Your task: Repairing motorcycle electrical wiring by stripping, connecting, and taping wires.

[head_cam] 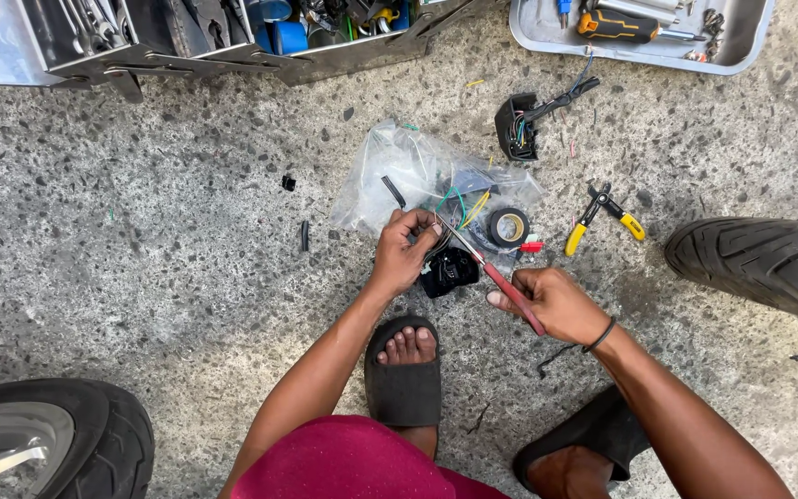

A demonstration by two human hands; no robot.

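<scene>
My left hand (402,251) grips a bundle of thin wires that lead down to a black plastic part (451,271) hanging below it. My right hand (554,300) holds a red-handled cutting tool (494,274), and its metal jaws reach up to the wires at my left fingers. Just behind my hands lies a clear plastic bag (408,176) with green and yellow wires in it. A roll of black tape (509,225) rests on the bag's right side. Yellow-handled pliers (604,214) lie on the concrete to the right.
A black connector housing with cable (524,120) lies further back. An open metal toolbox (205,37) and a grey tray with a screwdriver (639,32) line the top. Tyres sit at the right (768,263) and bottom left (57,434). My sandalled feet (404,370) are below.
</scene>
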